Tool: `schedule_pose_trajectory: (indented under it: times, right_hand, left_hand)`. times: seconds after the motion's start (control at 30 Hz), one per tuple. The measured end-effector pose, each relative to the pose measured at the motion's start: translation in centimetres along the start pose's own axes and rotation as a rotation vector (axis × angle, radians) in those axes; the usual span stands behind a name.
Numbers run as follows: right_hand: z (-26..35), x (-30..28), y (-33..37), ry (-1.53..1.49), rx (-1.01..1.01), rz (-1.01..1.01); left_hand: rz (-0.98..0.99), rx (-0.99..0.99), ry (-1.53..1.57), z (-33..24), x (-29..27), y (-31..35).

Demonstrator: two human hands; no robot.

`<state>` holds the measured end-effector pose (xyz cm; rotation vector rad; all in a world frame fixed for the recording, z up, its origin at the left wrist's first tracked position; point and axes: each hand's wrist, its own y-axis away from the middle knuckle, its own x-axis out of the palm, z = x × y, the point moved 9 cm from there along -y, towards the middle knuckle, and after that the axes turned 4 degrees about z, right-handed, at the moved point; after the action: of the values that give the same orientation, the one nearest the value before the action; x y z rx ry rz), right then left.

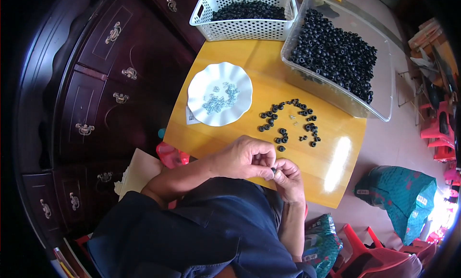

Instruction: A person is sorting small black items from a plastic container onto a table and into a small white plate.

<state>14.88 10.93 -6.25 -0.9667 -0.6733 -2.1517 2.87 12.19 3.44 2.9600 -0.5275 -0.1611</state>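
Observation:
My left hand (246,159) and my right hand (289,182) meet over the table's near edge. Between their fingertips is a small black part (274,171), pinched from both sides and mostly covered by the fingers. Just beyond lie several loose black ring-shaped parts (283,139), scattered in a rough arc. A few tiny silvery pieces (292,117) lie inside that arc. To the left, a white scalloped plate (198,81) holds a spread of small, shiny, spring-like pieces (214,104).
A white perforated basket (245,32) and a clear plastic bin (331,88), both with many black parts, stand at the table's (317,167) far side. Dark drawers (103,86) line the left. Teal bags (401,196) and a red stool (357,249) are at the right.

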Motion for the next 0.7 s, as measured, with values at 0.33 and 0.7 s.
schedule_pose_trajectory:
  times: [0.33, 0.7]
  right_hand:
    - [3.0, 0.1, 0.1, -0.301, -0.202, 0.107]
    - [4.5, -0.7, 0.9, -0.367, -0.272, 0.117]
  left_hand:
    - [-0.224, 0.188, -0.461, -1.7, -2.1, -2.5]
    - [-0.155, 0.352, -0.942, -0.8, 2.3, -8.5]
